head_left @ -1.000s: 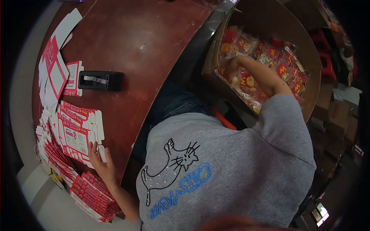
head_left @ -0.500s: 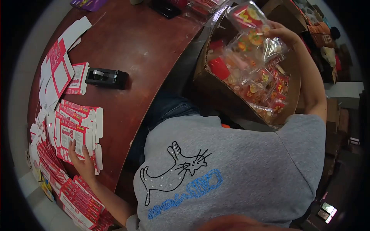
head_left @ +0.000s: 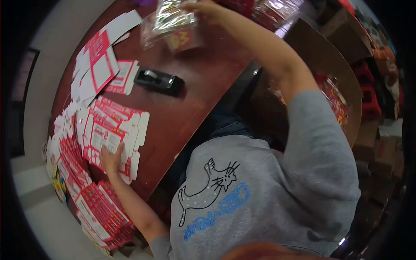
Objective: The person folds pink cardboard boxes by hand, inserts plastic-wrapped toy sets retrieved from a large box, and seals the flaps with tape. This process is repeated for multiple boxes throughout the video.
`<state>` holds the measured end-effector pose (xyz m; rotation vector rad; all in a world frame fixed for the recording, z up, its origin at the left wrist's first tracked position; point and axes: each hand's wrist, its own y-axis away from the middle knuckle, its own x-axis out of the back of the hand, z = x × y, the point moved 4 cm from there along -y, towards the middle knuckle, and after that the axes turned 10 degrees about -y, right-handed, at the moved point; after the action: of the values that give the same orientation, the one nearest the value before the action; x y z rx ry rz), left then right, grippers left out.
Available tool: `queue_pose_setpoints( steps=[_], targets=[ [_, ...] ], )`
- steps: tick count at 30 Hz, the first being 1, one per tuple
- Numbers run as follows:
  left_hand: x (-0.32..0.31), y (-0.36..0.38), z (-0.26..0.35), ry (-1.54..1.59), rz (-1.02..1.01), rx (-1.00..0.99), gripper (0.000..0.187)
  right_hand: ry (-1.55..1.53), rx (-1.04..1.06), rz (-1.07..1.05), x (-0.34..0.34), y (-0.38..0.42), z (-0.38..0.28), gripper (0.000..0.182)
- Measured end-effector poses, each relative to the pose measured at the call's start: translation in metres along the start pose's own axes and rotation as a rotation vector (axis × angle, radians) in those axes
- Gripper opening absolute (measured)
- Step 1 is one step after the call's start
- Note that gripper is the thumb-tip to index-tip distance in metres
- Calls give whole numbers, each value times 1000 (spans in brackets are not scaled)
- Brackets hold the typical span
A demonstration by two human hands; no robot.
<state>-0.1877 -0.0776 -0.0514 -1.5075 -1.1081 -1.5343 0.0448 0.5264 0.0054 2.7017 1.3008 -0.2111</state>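
At the far side of the table, my right hand [head_left: 203, 8] grips clear plastic packets [head_left: 175, 17] with red and yellow contents, blurred by motion. They hang above the tabletop, beyond a black tape dispenser [head_left: 158, 81]. My left hand [head_left: 112, 158] lies with its thumb and fingers apart on a fanned stack of flat pink-and-white printed cartons [head_left: 106, 135]. My right arm reaches across from a cardboard box [head_left: 353, 97], partly hiding it and the packets [head_left: 336, 97] inside.
More printed cartons [head_left: 102, 212] are piled at the table's near left edge. Loose white and pink card sheets [head_left: 96, 65] overlap at the back left. The dark red table [head_left: 195, 95] ends diagonally beside my lap. Shiny plastic packs [head_left: 277, 12] sit at the back.
My right hand has moved left from the cardboard box to over the table, carrying the plastic packets. My left hand stays on the cartons. The view has shifted, too.
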Motion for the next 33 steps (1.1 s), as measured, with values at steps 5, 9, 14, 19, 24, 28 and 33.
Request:
queue_pose_setpoints(
  steps=[5, 9, 14, 19, 24, 28, 33],
  targets=[
    [-8, -65, -50, 225, -46, 197, 106, 706, 140, 336, 34, 44, -1, 90],
    [-18, -94, -74, 373, -35, 184, 99, 652, 549, 470, 167, 200, -23, 71],
    [-3, -87, -88, 472, -206, 368, 78, 709, 36, 1164, 554, 566, -9, 69],
    [2, -79, -73, 329, -145, 441, 64, 532, -414, 1460, 572, 774, 100, 71],
    [11, -62, -56, 399, -151, 459, 54, 549, -461, 1445, 551, 731, 154, 79],
    [19, -53, -47, 395, -213, 332, 57, 467, -683, 1534, 556, 682, 172, 102],
    [93, 2, 61, -372, 482, 282, 74, 943, -494, 1544, 575, 682, 180, 73]
  ],
)
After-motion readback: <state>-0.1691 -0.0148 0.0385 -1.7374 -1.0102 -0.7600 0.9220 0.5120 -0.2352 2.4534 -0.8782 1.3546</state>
